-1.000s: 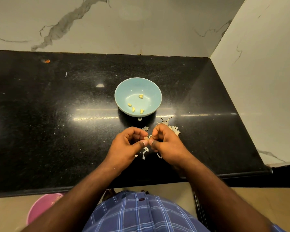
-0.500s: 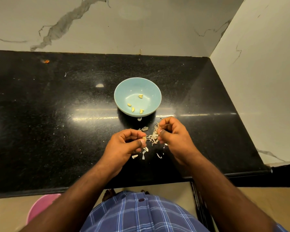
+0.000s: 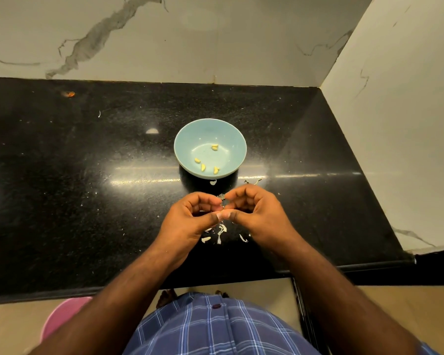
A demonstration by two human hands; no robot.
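The head view looks down on a polished black stone counter (image 3: 87, 201) set into a corner of white marble-patterned wall. Both hands meet just above it, near the front edge. The left hand (image 3: 190, 222) and the right hand (image 3: 260, 213) are curled, thumbs and fingertips pressed together at one spot. There they pinch a small pale garlic clove (image 3: 223, 210), which the fingers hide almost wholly, so its long axis cannot be told. Both grips are tight pinches on that one clove, neither hand slack, and the work in hand looks like stripping its skin.

Thin whitish papery skin flakes (image 3: 219, 233) lie scattered on the counter under and just in front of the hands, with a few more near the bowl's foot.

A round light-blue ceramic bowl (image 3: 182, 139) stands straight ahead of the pinch, a little to the left of it and near the fingertips but apart from them. In it lie a few yellowish peeled cloves (image 3: 203, 167), spread over the bottom. What the coming move turns on is that the bowl lies forward of the grip. Both hands sit about equally near it, so either could carry the clove over the near rim with a short forward reach once the skin is off.

At the bottom are a blue plaid shirt (image 3: 215, 329) and, lower left on the floor, a pink round tub (image 3: 62, 321). A small orange speck (image 3: 68, 93) sits far back on the left.
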